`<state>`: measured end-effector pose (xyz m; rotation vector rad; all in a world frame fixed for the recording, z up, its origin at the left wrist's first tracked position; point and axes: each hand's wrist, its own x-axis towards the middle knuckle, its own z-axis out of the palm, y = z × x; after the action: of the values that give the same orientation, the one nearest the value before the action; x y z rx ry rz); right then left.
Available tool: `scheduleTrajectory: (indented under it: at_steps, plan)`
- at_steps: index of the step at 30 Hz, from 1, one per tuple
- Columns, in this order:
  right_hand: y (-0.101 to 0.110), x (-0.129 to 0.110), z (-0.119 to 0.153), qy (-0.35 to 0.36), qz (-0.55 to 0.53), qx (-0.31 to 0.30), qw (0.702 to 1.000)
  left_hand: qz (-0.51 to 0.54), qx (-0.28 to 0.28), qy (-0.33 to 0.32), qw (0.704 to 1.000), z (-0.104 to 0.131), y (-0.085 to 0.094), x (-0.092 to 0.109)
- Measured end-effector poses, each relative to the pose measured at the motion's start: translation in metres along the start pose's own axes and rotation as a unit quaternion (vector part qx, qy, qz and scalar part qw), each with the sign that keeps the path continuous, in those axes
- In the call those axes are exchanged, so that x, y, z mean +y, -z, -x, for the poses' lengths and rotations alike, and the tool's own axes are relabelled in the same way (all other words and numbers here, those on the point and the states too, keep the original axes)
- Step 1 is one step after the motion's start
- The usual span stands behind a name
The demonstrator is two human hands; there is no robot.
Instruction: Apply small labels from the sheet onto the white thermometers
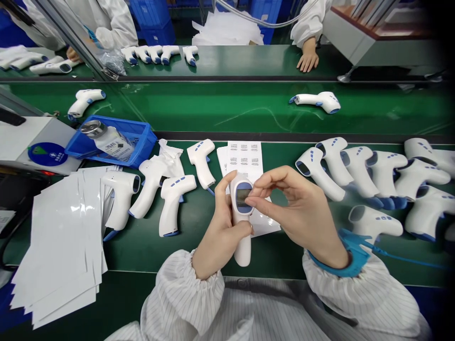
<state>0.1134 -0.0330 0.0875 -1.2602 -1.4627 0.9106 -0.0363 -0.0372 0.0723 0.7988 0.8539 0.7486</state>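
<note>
My left hand (221,229) is wrapped round a white infrared thermometer (243,248), held upright with its blue-framed screen facing me. My right hand (300,210) pinches thumb and fingertips together at the right edge of that screen; what is between them, if anything, is too small to make out. Under the thermometer lies a sheet of printed labels (244,158), partly covered by my hands. Left of my hands rest several more thermometers, the nearest being a white thermometer (173,203) with a blue trigger. A blue wrist strap (355,260) circles my right wrist.
More thermometers (382,173) crowd the right side. On the left are a stack of white sheets (60,237) and a blue bin (144,137) holding a bottle (115,142). Beyond runs a green belt (199,109) carrying two thermometers. A co-worker's hand (308,59) rests across it.
</note>
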Motion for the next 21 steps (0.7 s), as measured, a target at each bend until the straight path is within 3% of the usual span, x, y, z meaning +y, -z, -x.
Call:
scheduleTrajectory:
  at_steps: [21]
  plan:
    - [0.0015, -0.0018, 0.0013, -0.005, 0.009, 0.01, 1.0, -0.008, -0.012, 0.005, 1.0, 0.001, 0.0008, 0.0008]
